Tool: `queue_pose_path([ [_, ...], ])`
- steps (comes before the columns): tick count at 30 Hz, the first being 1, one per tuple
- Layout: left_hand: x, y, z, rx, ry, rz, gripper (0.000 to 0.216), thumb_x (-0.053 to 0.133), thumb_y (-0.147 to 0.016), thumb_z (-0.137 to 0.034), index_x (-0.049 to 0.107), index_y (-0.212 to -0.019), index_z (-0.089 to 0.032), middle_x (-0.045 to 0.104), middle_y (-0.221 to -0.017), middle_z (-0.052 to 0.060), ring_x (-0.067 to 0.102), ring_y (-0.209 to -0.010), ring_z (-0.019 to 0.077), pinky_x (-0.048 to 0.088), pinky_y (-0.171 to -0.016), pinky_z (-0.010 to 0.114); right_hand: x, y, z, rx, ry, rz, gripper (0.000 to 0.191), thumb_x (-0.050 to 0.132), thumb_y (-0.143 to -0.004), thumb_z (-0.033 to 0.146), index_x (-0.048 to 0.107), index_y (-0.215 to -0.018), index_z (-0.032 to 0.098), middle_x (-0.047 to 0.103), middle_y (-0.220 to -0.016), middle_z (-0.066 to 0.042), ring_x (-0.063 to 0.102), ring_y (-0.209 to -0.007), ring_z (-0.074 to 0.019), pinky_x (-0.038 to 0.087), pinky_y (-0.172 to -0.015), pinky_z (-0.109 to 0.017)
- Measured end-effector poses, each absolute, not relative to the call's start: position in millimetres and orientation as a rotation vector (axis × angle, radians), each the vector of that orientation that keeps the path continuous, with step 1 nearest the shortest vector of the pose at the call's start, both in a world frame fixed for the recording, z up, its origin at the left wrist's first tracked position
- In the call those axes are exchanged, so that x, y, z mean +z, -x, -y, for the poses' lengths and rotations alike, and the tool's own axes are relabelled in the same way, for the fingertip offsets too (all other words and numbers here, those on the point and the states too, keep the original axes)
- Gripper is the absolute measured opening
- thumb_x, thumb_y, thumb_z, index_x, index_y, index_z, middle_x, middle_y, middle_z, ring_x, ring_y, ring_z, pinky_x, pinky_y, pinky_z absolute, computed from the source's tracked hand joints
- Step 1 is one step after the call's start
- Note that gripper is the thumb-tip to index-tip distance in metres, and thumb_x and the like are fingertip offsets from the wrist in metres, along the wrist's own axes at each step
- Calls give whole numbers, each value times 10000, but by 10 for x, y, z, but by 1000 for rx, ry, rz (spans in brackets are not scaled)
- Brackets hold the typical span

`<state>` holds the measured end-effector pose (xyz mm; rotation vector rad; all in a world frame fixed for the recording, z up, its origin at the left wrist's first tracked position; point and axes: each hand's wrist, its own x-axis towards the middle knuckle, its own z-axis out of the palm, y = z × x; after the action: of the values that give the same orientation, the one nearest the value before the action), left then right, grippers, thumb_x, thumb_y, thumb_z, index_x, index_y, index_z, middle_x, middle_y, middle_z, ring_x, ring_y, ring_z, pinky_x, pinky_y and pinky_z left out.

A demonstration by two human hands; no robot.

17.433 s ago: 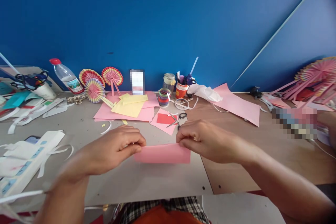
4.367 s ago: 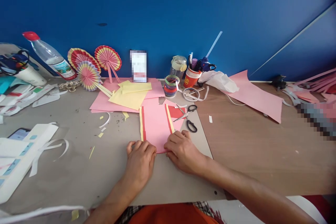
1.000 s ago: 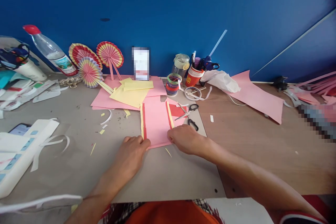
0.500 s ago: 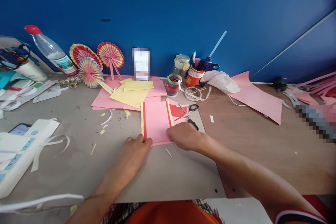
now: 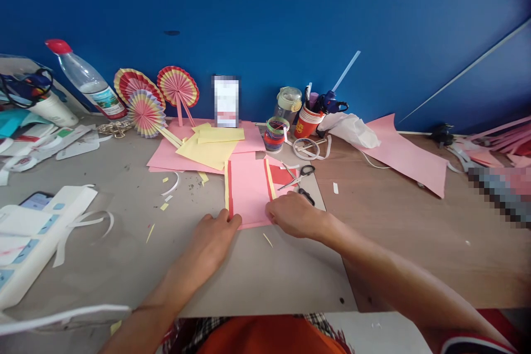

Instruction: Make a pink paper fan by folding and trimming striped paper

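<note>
A pink sheet (image 5: 249, 191) edged with red and yellow strips lies flat on the grey mat (image 5: 257, 276). My left hand (image 5: 215, 232) rests on its near left corner with the fingers curled onto the edge. At the near right corner, my right hand (image 5: 292, 214) has its fingertips bent and pressed together on the paper. Both forearms reach in from the bottom of the view.
Scissors (image 5: 305, 172) lie just right of the sheet. Behind it are yellow sheets (image 5: 211, 146), paper fans (image 5: 145, 108), a water bottle (image 5: 87, 80), a tape stack (image 5: 274, 134) and an orange cup (image 5: 307, 120) of tools. Loose pink paper (image 5: 398, 152) lies to the right, white packaging (image 5: 37, 232) to the left.
Over the last second both hands stay at the sheet's near corners, barely shifting. Much earlier they held a folded pink piece up off the table.
</note>
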<state>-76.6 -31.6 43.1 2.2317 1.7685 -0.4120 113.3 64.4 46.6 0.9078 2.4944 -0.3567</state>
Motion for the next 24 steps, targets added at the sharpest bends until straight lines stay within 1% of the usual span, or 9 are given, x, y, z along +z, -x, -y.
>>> queue_pose_path([
  [3,321,821,321,-347,-2257,-1764,390,369,-723,75,553,-924,-204,554,-852,39,537,-628,149,398,-638,284,454,-1191,-654,-447,-892,-2534,142,530,-804,97,634,-819,192,693,-805,-32,616,-765,-188,347,-710,-295],
  [6,245,851,325,-311,-2258,-1768,382,360,-743,65,563,-926,-203,555,-866,43,525,-630,145,397,-637,284,462,-1237,-645,-522,-856,-2551,148,521,-837,139,639,-760,185,669,-813,-47,589,-781,-184,343,-670,-269],
  [12,267,843,324,-292,-2216,-1780,355,346,-794,35,585,-917,-198,568,-882,50,527,-651,157,402,-643,297,420,-1259,-597,-501,-887,-2565,168,501,-843,121,658,-803,162,637,-870,-92,558,-818,-190,357,-655,-249],
  [16,291,829,324,-319,-2197,-1797,368,345,-797,36,584,-953,-196,570,-891,59,543,-662,173,401,-638,301,431,-1211,-608,-518,-931,-2505,178,507,-798,69,662,-818,155,646,-897,-96,571,-822,-188,356,-617,-237],
  [19,298,817,328,-330,-2216,-1796,399,348,-768,65,580,-963,-195,573,-890,59,550,-668,173,401,-655,299,459,-1164,-620,-502,-933,-2465,209,512,-750,36,674,-810,154,657,-871,-92,582,-788,-191,350,-596,-245],
  [21,311,810,329,-346,-2235,-1788,415,346,-745,80,579,-958,-189,576,-891,62,552,-670,176,403,-661,303,491,-1125,-628,-511,-945,-2393,220,513,-742,37,689,-809,151,666,-831,-92,589,-751,-191,351,-587,-253],
  [24,332,806,325,-369,-2250,-1787,401,340,-758,69,580,-958,-182,581,-896,66,556,-671,182,407,-656,310,558,-1063,-643,-535,-974,-2302,226,512,-756,56,704,-833,148,676,-800,-91,597,-709,-186,359,-573,-254],
])
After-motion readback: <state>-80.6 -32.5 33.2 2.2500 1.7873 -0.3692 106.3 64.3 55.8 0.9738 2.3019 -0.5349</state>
